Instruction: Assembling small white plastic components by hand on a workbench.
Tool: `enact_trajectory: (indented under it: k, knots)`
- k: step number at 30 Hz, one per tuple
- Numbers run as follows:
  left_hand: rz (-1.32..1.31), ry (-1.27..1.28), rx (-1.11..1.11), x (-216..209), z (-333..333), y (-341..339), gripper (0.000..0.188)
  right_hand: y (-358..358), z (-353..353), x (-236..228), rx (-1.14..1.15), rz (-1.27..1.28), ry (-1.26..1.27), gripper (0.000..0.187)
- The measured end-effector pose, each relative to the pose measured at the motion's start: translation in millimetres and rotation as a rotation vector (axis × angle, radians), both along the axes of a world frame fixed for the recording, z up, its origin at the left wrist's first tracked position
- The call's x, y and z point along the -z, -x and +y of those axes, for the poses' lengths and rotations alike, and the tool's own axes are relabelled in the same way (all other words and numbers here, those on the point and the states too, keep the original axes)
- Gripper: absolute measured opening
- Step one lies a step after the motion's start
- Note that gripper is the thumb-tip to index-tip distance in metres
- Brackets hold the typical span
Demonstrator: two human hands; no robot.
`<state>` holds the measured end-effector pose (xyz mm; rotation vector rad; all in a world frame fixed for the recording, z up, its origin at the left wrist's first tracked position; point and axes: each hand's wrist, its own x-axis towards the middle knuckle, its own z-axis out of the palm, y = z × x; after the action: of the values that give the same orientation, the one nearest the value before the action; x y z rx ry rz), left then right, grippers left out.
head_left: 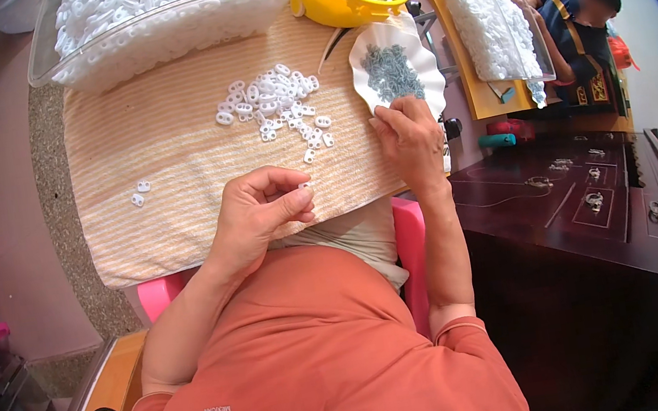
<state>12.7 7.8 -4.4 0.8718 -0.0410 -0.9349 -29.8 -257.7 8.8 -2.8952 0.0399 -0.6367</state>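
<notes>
My left hand [258, 211] is closed in front of me, with a small white plastic piece [306, 184] pinched between thumb and forefinger. My right hand [414, 141] is at the near edge of a white wavy-rimmed plate [432, 77]. Its thumb and forefinger are pressed together; whatever is between them is too small to make out. Thin grey pieces [390, 71], maybe springs, are heaped on the plate. A loose pile of white two-holed plastic pieces [272, 96] lies on the striped cloth [161, 145] between my hands and the containers. Two more such pieces [143, 186] lie apart at left.
A clear bin [170, 34] full of white pieces and a yellow basin [357, 12] stand at the table's far side. Dark pointed tips [332, 47] stick out beside the plate. To the right are a dark cabinet [549, 216] and another person [581, 27] near a clear box [488, 23].
</notes>
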Motion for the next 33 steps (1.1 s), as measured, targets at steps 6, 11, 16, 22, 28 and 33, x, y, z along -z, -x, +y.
enact_trajectory:
  k: [6,11,16,22,28,33]
  knots:
    - [-0.003,-0.019,-0.002,0,0,0,0.017,5,6,9,0.036,-0.060,0.018,0.015]
    - [-0.008,-0.018,-0.012,3,-1,0,0.018,11,9,17,0.043,-0.124,0.048,0.017]
    - [0.005,-0.010,-0.003,4,3,0,0.017,15,12,16,0.019,-0.161,0.129,0.016]
    - [0.006,-0.041,-0.057,2,-2,1,0.017,18,37,10,-0.039,-0.288,-0.159,0.019]
    - [0.055,-0.041,-0.058,0,-2,0,0.018,28,82,4,-0.132,0.025,-1.114,0.013]
    - [0.065,0.000,-0.050,1,-1,0,0.019,25,90,7,-0.171,0.147,-1.390,0.010]
